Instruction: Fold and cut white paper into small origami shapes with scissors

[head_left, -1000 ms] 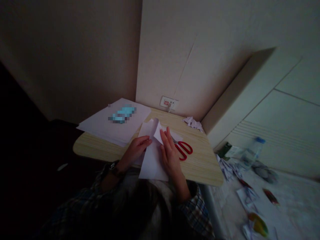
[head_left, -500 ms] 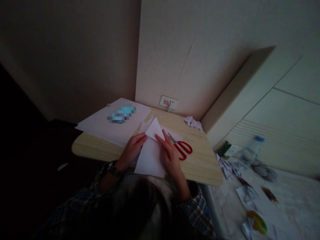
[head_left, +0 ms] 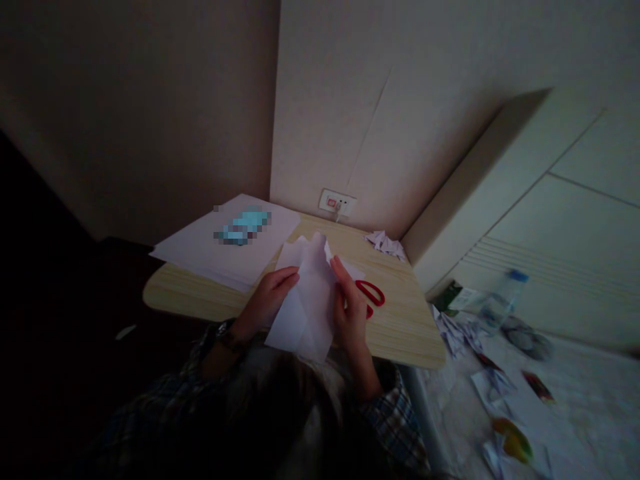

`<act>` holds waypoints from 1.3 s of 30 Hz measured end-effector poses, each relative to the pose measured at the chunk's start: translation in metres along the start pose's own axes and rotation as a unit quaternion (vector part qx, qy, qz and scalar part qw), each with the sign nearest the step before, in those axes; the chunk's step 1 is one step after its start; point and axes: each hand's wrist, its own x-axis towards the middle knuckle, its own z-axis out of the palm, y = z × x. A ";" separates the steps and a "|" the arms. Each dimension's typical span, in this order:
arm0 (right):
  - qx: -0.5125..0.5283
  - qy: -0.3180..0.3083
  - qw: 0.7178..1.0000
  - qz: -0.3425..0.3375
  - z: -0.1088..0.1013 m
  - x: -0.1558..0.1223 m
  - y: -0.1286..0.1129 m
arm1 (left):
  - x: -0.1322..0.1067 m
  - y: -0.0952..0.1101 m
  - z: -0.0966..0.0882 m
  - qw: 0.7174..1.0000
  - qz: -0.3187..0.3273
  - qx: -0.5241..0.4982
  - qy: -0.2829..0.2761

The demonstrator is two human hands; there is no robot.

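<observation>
A white sheet of paper (head_left: 307, 300) with crease lines is held up between my hands, over the near edge of the table. My left hand (head_left: 270, 295) pinches its left edge, thumb on top. My right hand (head_left: 350, 300) grips the right edge, where the far corner curls upward. Red-handled scissors (head_left: 371, 292) lie on the table just right of my right hand, their blades hidden behind it. More white paper shows partly underneath the held sheet.
A stack of white paper (head_left: 200, 257) bearing a blurred blue object (head_left: 245, 225) covers the left of the wooden table (head_left: 400, 333). Folded paper pieces (head_left: 385, 245) lie at its back right corner. A wall socket (head_left: 337, 202) is behind. To the right, a bottle (head_left: 505, 300) stands among clutter.
The paper's folded pointed top has opened out, and its far corner now curls up. My right hand has shifted slightly right and covers the scissors' blades.
</observation>
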 end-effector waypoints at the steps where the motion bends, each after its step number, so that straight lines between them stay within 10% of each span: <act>1: -0.003 -0.007 1.000 -0.008 -0.001 -0.001 0.000 | 0.000 0.000 0.000 1.000 -0.001 -0.002 0.001; 9: -0.032 -0.092 0.995 -0.039 -0.001 -0.007 0.000 | -0.004 0.008 0.001 0.990 -0.050 -0.122 -0.049; 20: -0.031 -0.054 0.998 -0.010 0.002 -0.007 0.004 | -0.004 0.002 0.002 0.986 -0.070 -0.152 -0.005; 34: -0.014 -0.069 0.997 -0.035 -0.002 -0.006 -0.002 | -0.003 0.004 0.000 0.997 -0.029 -0.025 -0.072; 39: 0.020 -0.014 0.998 0.050 -0.001 -0.004 -0.003 | -0.003 0.007 0.000 0.995 0.020 0.035 -0.094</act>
